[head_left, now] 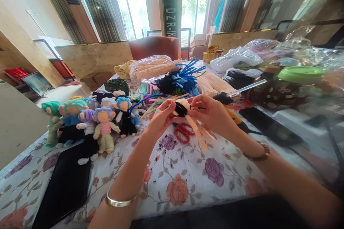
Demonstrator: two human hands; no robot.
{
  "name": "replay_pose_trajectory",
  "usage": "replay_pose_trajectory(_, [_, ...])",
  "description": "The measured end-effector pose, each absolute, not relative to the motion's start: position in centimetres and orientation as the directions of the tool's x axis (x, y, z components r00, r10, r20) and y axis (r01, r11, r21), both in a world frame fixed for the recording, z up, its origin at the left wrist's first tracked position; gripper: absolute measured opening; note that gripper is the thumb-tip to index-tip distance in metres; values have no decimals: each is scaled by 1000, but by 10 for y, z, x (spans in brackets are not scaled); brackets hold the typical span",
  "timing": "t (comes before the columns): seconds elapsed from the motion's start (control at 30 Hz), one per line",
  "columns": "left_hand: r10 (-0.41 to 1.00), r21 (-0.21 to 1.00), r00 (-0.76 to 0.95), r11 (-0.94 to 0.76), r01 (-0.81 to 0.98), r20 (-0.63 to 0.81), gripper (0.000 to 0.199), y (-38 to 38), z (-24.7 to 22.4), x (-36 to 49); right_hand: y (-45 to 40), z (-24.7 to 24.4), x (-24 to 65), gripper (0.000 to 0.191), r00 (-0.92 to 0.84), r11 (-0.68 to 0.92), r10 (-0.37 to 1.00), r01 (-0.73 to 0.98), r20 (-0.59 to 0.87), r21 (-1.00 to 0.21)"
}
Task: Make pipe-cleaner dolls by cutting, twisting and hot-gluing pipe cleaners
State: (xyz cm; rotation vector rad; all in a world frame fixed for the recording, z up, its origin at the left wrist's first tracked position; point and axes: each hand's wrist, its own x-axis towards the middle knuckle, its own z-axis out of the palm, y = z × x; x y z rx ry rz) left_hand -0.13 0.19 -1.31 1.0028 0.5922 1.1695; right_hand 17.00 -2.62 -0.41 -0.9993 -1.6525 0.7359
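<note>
Between my two hands, above the middle of the table, is a small unfinished-looking doll [198, 131] of peach pipe cleaners with black fuzzy material at its top. My left hand [162, 116] is closed on the black part, thumb on top. My right hand [208, 112] pinches the doll's peach side, its fingertips close to the left ones. Peach strands hang down from the doll below my right hand. Just under it, red-handled scissors [184, 132] lie on the cloth, partly covered. A glue gun [224, 97] with a clear glue stick lies behind my right hand.
Several finished dolls [104, 128] stand at the left beside a black tablet-like slab [66, 182]. Blue pipe cleaners [186, 77] and a wrapped peach bundle [153, 67] are piled behind. A dark phone [264, 123], a green-lidded jar [301, 75] and plastic bags [236, 57] occupy the right.
</note>
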Motion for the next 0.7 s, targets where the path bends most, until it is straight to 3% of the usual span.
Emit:
replay_pose_trajectory(0.43, [958,874,275,63,-482,83,35,7,-17,-3,-18,-11,174,16,-115,458,889,275,444,-845])
replay_pose_trajectory(0.7, [995,801,79,-7,-599,68,25,19,-19,-13,-9,-15,180,28,-82,457,889,181,450,-871])
